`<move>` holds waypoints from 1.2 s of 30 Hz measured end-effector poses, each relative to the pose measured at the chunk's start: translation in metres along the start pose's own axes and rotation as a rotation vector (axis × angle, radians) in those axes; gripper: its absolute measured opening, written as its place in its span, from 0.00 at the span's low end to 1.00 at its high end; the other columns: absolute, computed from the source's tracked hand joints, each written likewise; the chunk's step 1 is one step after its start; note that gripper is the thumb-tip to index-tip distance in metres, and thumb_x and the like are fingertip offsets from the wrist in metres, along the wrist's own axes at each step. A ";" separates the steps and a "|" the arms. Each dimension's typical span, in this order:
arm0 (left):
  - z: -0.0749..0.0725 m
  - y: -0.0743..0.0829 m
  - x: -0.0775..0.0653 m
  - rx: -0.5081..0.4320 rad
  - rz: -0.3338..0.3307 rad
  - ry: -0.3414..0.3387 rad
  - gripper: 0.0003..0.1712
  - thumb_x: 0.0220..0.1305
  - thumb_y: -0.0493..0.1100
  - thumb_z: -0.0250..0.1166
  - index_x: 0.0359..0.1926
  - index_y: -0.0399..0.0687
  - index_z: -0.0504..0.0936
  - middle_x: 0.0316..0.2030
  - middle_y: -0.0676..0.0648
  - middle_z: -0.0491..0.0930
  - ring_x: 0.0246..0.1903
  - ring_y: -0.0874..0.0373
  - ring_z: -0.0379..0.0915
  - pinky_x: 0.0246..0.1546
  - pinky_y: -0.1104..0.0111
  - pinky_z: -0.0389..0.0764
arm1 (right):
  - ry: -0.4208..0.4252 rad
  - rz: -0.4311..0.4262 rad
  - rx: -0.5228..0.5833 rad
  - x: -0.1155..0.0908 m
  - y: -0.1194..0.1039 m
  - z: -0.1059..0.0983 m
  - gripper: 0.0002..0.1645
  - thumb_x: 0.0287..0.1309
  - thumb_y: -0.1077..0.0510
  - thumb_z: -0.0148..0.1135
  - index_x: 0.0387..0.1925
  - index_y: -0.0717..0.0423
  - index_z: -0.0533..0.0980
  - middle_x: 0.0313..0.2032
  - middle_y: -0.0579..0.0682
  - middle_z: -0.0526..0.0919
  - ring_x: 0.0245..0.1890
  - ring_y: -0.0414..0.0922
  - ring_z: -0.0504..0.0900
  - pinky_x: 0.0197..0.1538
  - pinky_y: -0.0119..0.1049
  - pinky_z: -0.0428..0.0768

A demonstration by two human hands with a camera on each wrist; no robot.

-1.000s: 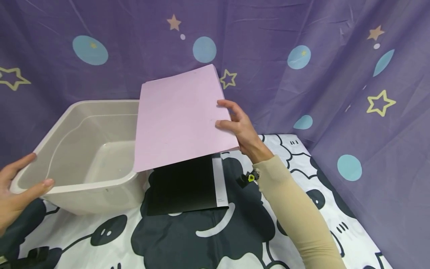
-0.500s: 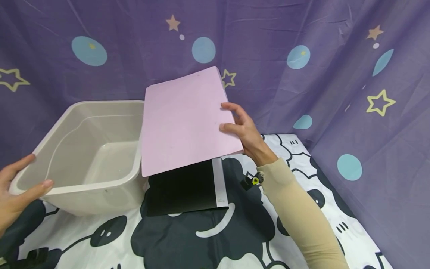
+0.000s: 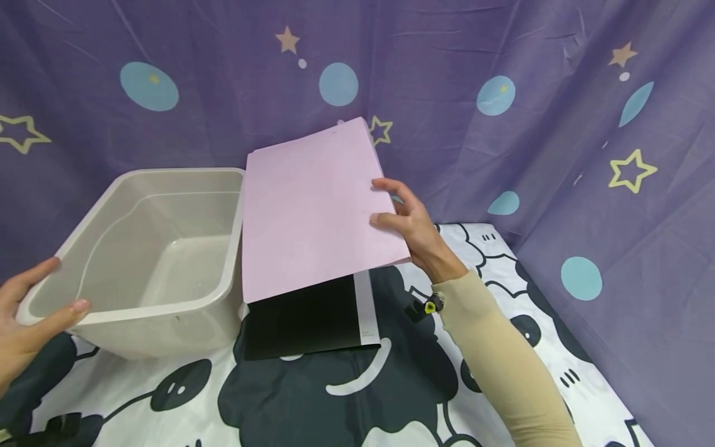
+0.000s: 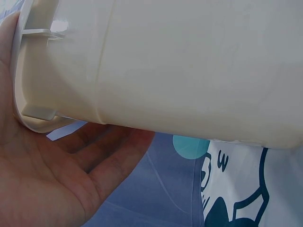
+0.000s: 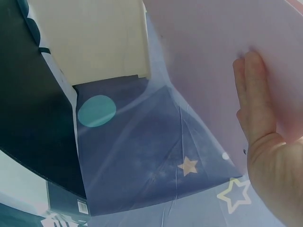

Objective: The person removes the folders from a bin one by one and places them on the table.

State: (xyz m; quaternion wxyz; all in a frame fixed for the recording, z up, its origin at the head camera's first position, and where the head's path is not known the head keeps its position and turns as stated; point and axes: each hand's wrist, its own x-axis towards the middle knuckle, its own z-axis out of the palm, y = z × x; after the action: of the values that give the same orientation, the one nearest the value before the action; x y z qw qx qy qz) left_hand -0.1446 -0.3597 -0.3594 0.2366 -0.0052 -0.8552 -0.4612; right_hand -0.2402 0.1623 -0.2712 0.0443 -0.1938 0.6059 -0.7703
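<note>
My right hand (image 3: pixel 416 233) holds a pink folder (image 3: pixel 318 211) by its right edge, thumb on the front face and fingers reaching behind. The folder is tilted, right of a pale grey plastic tub (image 3: pixel 156 313). My left hand (image 3: pixel 25 323) grips the tub's near left corner, thumb over the rim; in the left wrist view its fingers (image 4: pixel 118 156) lie along the outer wall. Under the folder's lower edge lies a flat black item (image 3: pixel 304 316) with a silver strip along its right side; its far part is hidden. The tub's visible inside is bare.
A white bed-like surface with black cartoon print (image 3: pixel 391 397) carries the tub and the black item. Behind and to the right hangs a purple curtain (image 3: pixel 436 124) with stars and blue spots, close behind the tub.
The right hand has drawn the pink folder rightward and slightly down, off the tub's right end, so more of the tub's rim shows. The left hand and the tub have stayed put.
</note>
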 end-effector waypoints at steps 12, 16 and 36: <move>0.000 -0.002 0.005 0.053 -0.005 0.001 0.48 0.57 0.34 0.65 0.74 0.58 0.53 0.64 0.55 0.58 0.50 0.79 0.56 0.42 0.93 0.57 | 0.009 -0.023 -0.020 -0.009 0.003 -0.003 0.36 0.54 0.71 0.58 0.64 0.49 0.64 0.49 0.57 0.75 0.36 0.51 0.83 0.29 0.47 0.83; -0.001 -0.013 0.007 0.067 -0.013 -0.010 0.49 0.57 0.34 0.66 0.74 0.61 0.52 0.66 0.52 0.57 0.51 0.79 0.56 0.45 0.91 0.57 | 0.021 -0.026 -0.008 -0.010 0.006 -0.007 0.35 0.54 0.72 0.57 0.64 0.49 0.64 0.48 0.58 0.75 0.35 0.51 0.84 0.28 0.46 0.83; -0.001 -0.028 0.011 0.063 -0.010 -0.014 0.49 0.57 0.34 0.66 0.74 0.63 0.52 0.62 0.57 0.59 0.49 0.77 0.57 0.43 0.90 0.59 | 0.034 -0.027 0.023 -0.024 0.013 -0.024 0.35 0.55 0.74 0.54 0.63 0.51 0.64 0.45 0.57 0.77 0.33 0.50 0.84 0.28 0.44 0.83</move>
State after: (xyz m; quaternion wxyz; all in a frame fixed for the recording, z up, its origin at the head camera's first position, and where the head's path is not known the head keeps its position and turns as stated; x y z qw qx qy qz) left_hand -0.1603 -0.3786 -0.3767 0.2283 0.0031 -0.8709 -0.4351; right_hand -0.2289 0.1877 -0.2943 0.0260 -0.1884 0.5951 -0.7808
